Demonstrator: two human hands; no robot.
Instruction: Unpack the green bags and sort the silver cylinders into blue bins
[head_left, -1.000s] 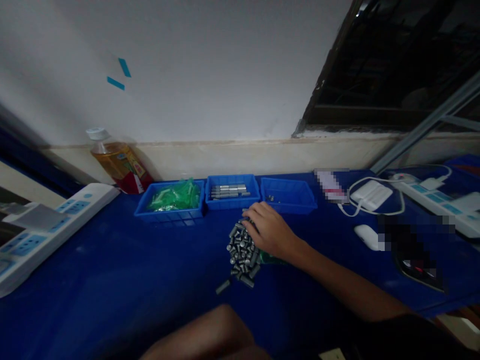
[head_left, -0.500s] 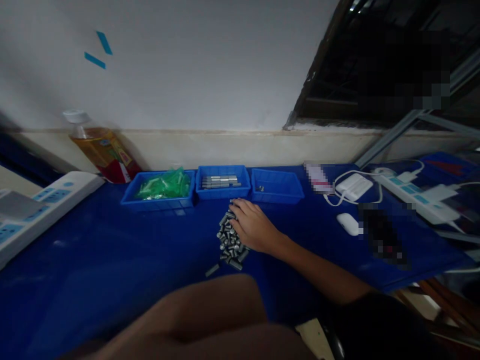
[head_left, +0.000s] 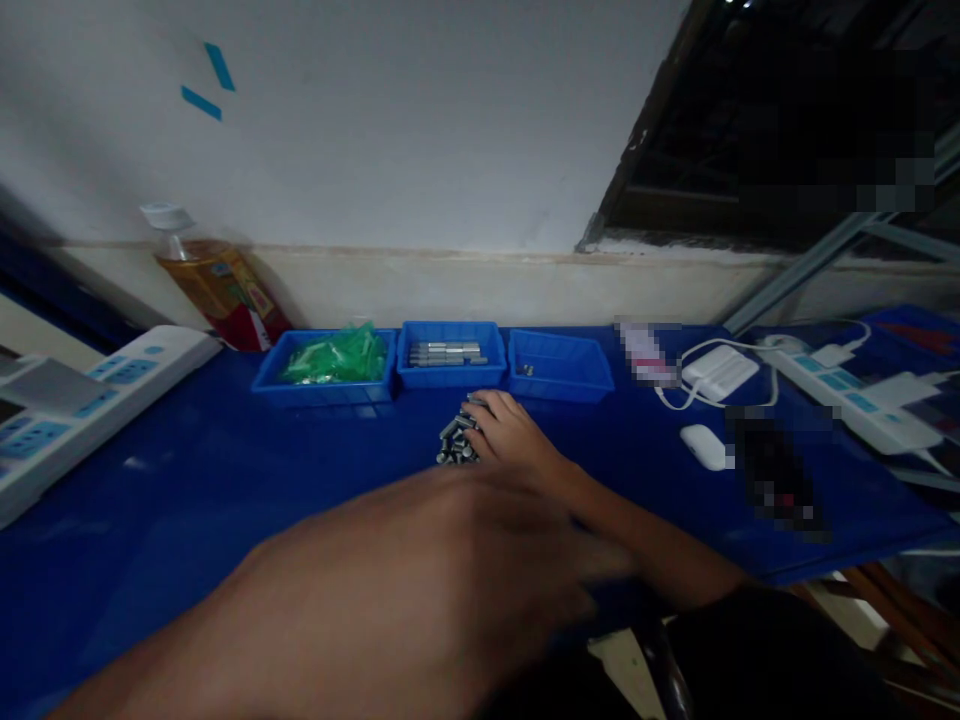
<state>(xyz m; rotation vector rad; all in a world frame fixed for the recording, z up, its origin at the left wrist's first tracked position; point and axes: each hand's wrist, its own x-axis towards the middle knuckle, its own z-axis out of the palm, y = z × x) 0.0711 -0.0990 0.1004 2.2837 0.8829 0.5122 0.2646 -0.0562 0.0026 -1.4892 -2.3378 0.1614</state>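
Note:
A pile of short grey metal pins lies on the blue table. My right hand rests over the pile's right side, thumb apart from the fingers, fingertips at its far end. I see no pin clearly gripped in it. Close to the camera, my left hand crosses in front of my right forearm and hides the near part of the pile. Its fingers are smeared by motion, so what they hold cannot be made out. Behind the pile, a blue tray contains several longer metal rods.
To the left is a blue tray of green plastic bags; to the right, another tray with small metal pieces. A drink bottle leans by the wall. Power strips, a white earphone case and cables flank the table.
My left hand has swung up and to the right near the camera, covering the near pins. My right hand stays at the pile. The whole view has shifted slightly.

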